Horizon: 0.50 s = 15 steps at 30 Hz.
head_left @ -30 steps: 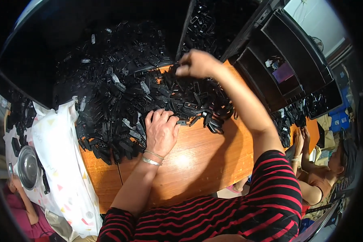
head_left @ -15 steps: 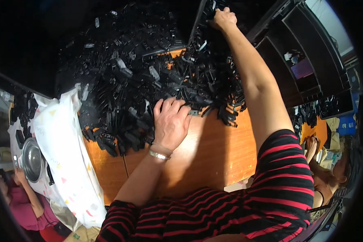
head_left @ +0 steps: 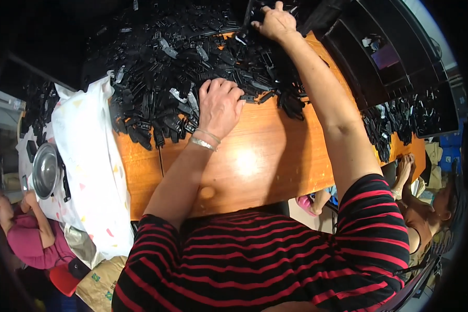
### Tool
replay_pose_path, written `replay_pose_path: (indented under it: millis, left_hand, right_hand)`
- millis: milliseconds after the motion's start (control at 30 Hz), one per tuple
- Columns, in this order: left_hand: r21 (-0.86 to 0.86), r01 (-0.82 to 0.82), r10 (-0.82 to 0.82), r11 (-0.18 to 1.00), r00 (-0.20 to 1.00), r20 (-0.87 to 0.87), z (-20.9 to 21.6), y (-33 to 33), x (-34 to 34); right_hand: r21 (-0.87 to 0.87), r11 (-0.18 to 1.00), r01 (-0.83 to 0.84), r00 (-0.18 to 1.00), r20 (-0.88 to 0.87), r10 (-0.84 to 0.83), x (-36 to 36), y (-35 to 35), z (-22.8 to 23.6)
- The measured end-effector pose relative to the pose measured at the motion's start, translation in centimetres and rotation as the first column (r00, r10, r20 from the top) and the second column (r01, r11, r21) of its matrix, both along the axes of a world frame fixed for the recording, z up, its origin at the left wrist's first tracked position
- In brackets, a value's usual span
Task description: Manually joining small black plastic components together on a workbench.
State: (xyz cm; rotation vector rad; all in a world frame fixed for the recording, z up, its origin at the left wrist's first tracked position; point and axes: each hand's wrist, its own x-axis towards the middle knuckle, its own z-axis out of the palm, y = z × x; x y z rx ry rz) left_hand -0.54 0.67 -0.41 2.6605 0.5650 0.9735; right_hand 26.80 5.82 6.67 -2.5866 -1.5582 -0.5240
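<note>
A large heap of small black plastic pieces (head_left: pixel 156 73), some grey or clear, covers the far side of the orange-brown wooden table (head_left: pixel 244 156). My left hand (head_left: pixel 221 106) rests at the heap's near edge, palm down, its fingers apart and slightly bent over the pieces. Beyond the heap, to the right, my right hand (head_left: pixel 276 23) reaches to a black container (head_left: pixel 250 13). The fingers of that hand are spread, and I see nothing held in them. Shadow hides much of the container's inside.
A white patterned cloth (head_left: pixel 91 171) drapes on the left, by a metal bowl (head_left: pixel 46 170). At right stands a black cabinet-like frame (head_left: pixel 395 52), with more black pieces (head_left: pixel 400 117) beside it. People sit at left (head_left: pixel 36 234) and right (head_left: pixel 416 223).
The view has tilted, so the table and heap sit higher in the picture. My right hand has drawn back a little toward me and left, its fingers more spread. My left hand stays by the heap's edge.
</note>
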Motion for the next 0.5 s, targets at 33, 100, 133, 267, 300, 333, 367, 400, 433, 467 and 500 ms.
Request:
replay_pose_path:
  millis: [33,100,133,267,300,333,367,400,433,467,500]
  left_hand:
    - [0.021,-0.004,0.004,1.000,1.000,0.003,-0.1,0.0,-0.1]
    - [0.036,-0.016,0.017,0.999,1.000,-0.014,-0.1,-0.2,-0.4]
    - [0.039,-0.021,0.021,0.999,1.000,-0.020,0.0,-0.3,-0.5]
    - [0.051,-0.047,0.053,0.998,0.990,-0.133,0.8,-0.8,-0.6]
    - [0.081,-0.043,0.058,0.996,0.979,-0.195,1.1,-0.8,-1.0]
    - [0.111,-0.037,0.065,0.993,0.964,-0.257,1.2,-1.0,-1.6]
    - [0.123,-0.034,0.068,0.992,0.957,-0.283,1.3,-1.4,-2.2]
    - [0.122,-0.041,0.075,0.992,0.954,-0.290,1.2,-1.7,-2.9]
    - [0.137,-0.031,0.067,0.990,0.961,-0.268,1.1,-2.2,-3.5]
    - [0.152,-0.022,0.059,0.988,0.967,-0.246,1.0,-2.6,-4.1]
    - [0.152,-0.031,0.069,0.988,0.965,-0.253,1.0,-3.1,-4.8]
  right_hand:
    - [-0.007,1.000,-0.006,0.999,-0.032,0.006,-0.9,-0.9,-0.2]
    - [0.008,1.000,-0.001,0.990,-0.142,0.002,-2.5,-2.7,-1.3]
    - [0.033,0.999,-0.002,0.983,-0.185,0.008,-3.4,-3.7,-1.5]
    - [0.019,1.000,-0.002,0.946,-0.324,0.008,-4.4,-6.7,-1.8]
    - [0.020,1.000,-0.018,0.951,-0.308,0.024,-5.4,-7.5,-1.7]
    - [0.017,1.000,-0.026,0.949,-0.314,0.030,-6.0,-8.1,-2.0]
    - [0.040,0.995,-0.088,0.944,-0.317,0.097,-6.6,-8.7,-2.1]
    - [0.065,0.987,-0.149,0.934,-0.319,0.162,-7.2,-9.3,-2.3]
    - [0.103,0.971,-0.215,0.928,-0.288,0.236,-7.8,-10.0,-2.5]
    - [0.101,0.970,-0.222,0.924,-0.296,0.242,-8.3,-10.6,-2.6]
    - [0.136,0.938,-0.318,0.894,-0.287,0.344,-9.0,-11.1,-2.4]
